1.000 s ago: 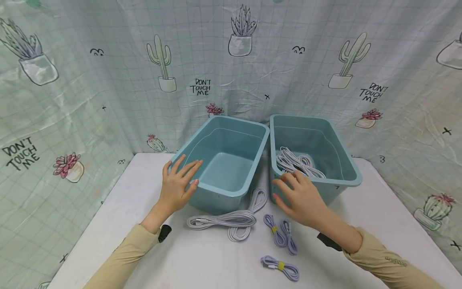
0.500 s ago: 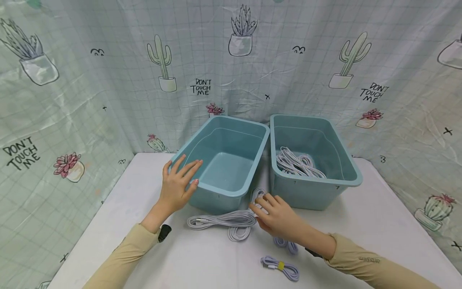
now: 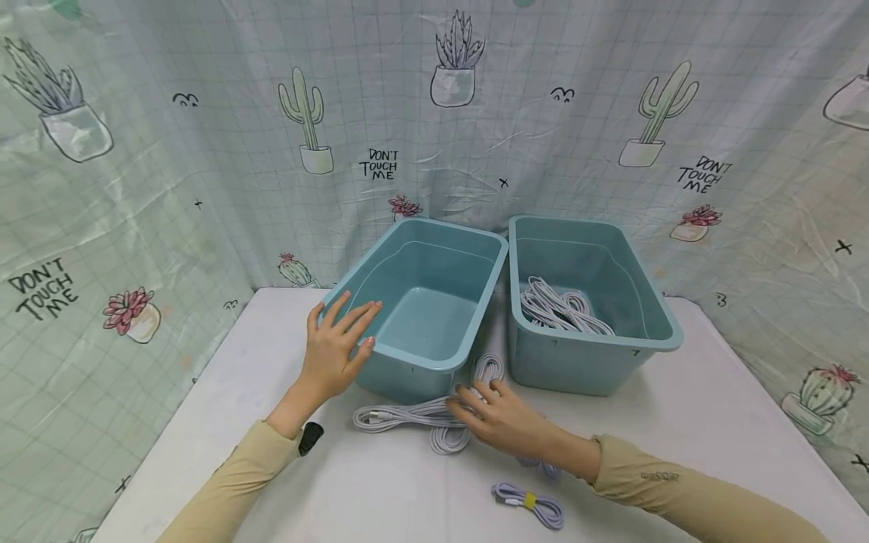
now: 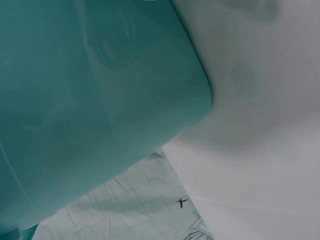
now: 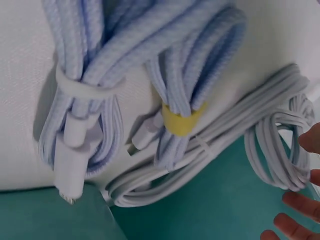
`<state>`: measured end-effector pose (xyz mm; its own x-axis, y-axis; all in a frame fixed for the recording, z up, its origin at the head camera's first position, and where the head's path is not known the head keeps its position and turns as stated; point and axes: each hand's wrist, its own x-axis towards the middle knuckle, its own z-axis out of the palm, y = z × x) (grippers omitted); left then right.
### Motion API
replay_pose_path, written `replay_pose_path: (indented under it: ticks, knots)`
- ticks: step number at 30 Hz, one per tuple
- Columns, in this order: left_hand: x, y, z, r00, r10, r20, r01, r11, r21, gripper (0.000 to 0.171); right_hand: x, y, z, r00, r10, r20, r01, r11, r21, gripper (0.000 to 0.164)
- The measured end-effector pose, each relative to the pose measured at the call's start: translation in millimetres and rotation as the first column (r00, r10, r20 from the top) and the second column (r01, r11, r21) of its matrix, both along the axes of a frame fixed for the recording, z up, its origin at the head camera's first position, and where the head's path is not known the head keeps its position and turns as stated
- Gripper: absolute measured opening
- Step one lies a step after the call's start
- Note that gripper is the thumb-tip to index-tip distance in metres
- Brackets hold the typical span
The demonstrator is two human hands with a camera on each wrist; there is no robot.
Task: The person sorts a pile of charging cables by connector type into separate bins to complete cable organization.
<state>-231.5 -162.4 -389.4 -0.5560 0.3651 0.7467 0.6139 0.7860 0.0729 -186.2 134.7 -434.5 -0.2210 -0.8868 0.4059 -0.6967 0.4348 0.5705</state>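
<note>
White cables (image 3: 413, 414) lie by the loosely bent right hand (image 3: 498, 421).

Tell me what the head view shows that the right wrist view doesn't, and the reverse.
Head view only: the left hand, the pale cactus-print fabric backdrop, and looped white cables inside the right teal plastic bin.

Right wrist view only: the white ring-shaped tie round a lavender braided cable, and that cable's white plug.

Both: the right hand, the long white bundled cable, teal bin walls, and some lavender braided cable.
</note>
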Motion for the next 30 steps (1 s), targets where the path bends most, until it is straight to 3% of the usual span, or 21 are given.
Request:
replay_pose_path:
  ticks: [3, 8, 14, 22, 30]
  knots:
    - [0.3, 0.2, -0.2, 1.0, 0.002, 0.004, -0.002, 1.0, 0.0, 0.055, -2.2, -2.5, -4.8, 1.0, -0.007, -0.013, 0.007, 1.0, 0.008, 0.033]
    - [0.7, 0.6, -0.4, 1.0, 0.001, 0.0, -0.001, 1.0, 0.003, 0.055, -5.5, -7.5, -8.0, 0.998, 0.02, -0.064, -0.02, 1.0, 0.003, 0.047]
    - [1.0, 0.7, 0.2, 1.0, 0.004, -0.002, -0.004, 1.0, 0.002, 0.055, -8.0, -12.9, -5.2, 0.991, 0.084, -0.103, -0.088, 0.995, -0.04, 0.04]
    - [1.4, 0.8, 0.1, 1.0, 0.006, -0.007, -0.006, 1.0, 0.0, 0.055, -7.8, -12.0, -2.9, 0.99, 0.126, -0.056, -0.13, 0.99, -0.061, 0.044]
    - [1.3, 1.2, 0.7, 1.0, 0.001, -0.015, -0.001, 1.0, 0.008, 0.054, -3.6, -9.6, -7.3, 0.997, 0.07, 0.021, -0.069, 0.996, -0.056, 0.047]
